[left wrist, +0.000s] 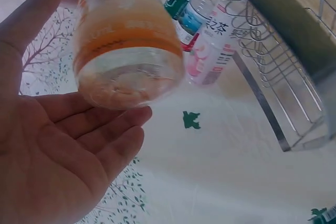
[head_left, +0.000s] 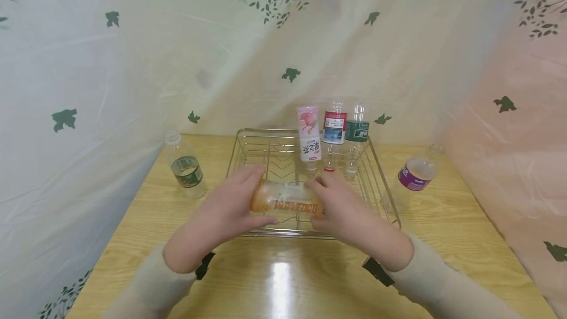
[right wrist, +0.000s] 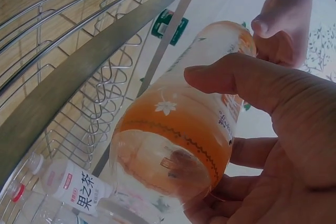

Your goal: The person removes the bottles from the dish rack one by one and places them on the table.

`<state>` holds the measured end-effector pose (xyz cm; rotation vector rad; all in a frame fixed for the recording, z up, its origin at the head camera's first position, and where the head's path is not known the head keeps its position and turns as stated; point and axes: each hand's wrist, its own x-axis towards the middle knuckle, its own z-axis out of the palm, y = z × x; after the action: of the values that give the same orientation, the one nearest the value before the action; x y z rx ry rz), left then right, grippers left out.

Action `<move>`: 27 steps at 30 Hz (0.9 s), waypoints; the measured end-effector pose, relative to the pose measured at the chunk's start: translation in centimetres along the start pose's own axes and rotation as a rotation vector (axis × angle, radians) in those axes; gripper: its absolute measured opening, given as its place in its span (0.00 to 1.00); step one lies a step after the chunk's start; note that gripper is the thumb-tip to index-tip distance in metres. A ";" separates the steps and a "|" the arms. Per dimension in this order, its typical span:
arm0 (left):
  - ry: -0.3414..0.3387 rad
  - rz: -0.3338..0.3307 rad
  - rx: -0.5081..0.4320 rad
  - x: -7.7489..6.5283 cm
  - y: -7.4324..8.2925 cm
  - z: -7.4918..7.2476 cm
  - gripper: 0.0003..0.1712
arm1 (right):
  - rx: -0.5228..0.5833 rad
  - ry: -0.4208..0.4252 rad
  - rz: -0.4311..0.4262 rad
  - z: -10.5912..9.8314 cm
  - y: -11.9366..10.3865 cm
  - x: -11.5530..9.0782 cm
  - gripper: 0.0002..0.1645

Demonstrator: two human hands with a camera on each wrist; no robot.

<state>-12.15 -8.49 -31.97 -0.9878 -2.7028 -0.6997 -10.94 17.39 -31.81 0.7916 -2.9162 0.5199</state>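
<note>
A bottle with an orange-and-white label lies sideways between both hands, above the wire rack. My right hand grips its right part; the thumb lies over the label and the fingers curve beneath. At the other end is my left hand, its palm spread and its fingers nearly straight under the bottle's end. In the right wrist view the left thumb meets that end's edge. Inside the rack, three bottles stand upside down: one pink-labelled, one red-labelled, one green-labelled.
Left of the rack, a clear bottle with a dark green label stands on the wooden table. On the right stands another clear bottle with a purple label. A leaf-patterned sheet hangs behind the table and along its sides.
</note>
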 end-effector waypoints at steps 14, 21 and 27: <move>-0.169 0.016 0.265 1.3 2.3 0.8 0.41 | -0.114 -0.018 -0.040 0.3 -1.4 0.1 0.44; -0.184 0.012 0.310 1.3 2.5 1.0 0.29 | -0.131 -0.006 -0.072 0.3 -1.6 -0.1 0.43; -0.152 0.045 0.297 1.1 2.5 0.9 0.28 | -0.142 0.013 -0.105 0.5 -1.5 -0.3 0.43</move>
<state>-11.33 -5.75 -31.51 -1.0569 -2.7922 -0.2111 -9.96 16.15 -31.86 0.9120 -2.8414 0.3046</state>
